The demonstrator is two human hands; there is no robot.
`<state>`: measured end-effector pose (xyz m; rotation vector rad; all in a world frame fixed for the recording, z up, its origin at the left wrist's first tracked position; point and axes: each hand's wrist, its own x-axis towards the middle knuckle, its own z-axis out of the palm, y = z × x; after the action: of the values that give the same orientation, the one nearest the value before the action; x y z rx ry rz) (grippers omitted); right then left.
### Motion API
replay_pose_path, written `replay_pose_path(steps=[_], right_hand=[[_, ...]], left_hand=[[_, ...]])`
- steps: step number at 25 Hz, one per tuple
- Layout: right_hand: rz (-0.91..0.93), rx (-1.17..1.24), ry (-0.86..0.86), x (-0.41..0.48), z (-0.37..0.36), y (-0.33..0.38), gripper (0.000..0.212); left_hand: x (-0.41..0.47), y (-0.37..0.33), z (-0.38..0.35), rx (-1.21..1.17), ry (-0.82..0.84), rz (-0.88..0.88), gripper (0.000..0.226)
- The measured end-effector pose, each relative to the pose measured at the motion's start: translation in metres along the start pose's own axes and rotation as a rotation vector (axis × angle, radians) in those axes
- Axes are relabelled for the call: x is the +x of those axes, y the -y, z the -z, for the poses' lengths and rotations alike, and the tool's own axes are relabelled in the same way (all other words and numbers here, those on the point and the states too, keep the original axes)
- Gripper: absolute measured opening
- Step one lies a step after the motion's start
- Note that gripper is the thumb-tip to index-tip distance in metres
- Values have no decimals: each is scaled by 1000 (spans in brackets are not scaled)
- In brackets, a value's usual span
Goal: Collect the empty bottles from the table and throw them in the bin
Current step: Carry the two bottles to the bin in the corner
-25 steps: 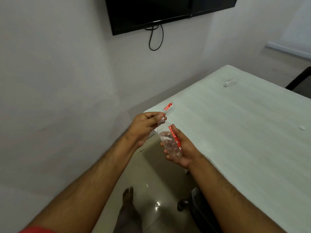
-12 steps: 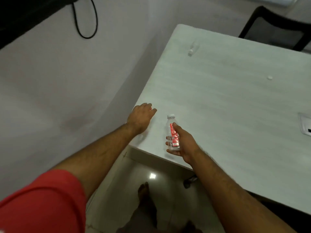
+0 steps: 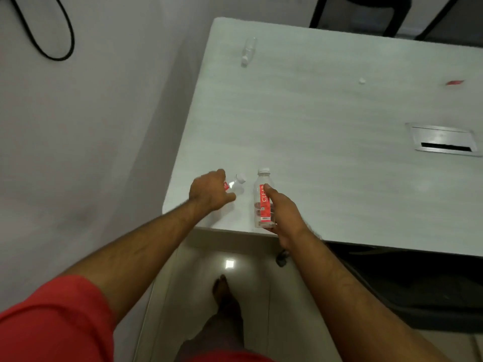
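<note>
My right hand grips an upright clear bottle with a red label and white cap, above the near corner of the white table. My left hand is closed around a second clear bottle that lies tilted at the table's near left corner, its cap pointing right. A third clear bottle lies on its side near the far left edge. No bin is in view.
A loose white cap and a red label scrap lie on the far table. A metal cable hatch is set in at the right. A black chair stands beyond. A wall runs close on the left.
The view has tilted down over the table. My left hand went from resting open at the table corner to closing on the second bottle. The right hand still holds its bottle upright.
</note>
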<state>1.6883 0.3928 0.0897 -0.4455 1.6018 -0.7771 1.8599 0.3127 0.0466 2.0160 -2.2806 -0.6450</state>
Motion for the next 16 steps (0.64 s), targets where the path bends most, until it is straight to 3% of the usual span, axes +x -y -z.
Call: replay_pose_path(steps=[4,8,16], right_hand=[[158,112,-71,-52,63,-9,18],[277,264,-127,-121,139,-36,32],[415,462,-442,-250,328,-106,34]], left_hand=[[-58,-71,-3,-538,192,118,43],[-127,-161,8,-963,257,24,41],[-256,-373,-15,-1106,559,-216,51]])
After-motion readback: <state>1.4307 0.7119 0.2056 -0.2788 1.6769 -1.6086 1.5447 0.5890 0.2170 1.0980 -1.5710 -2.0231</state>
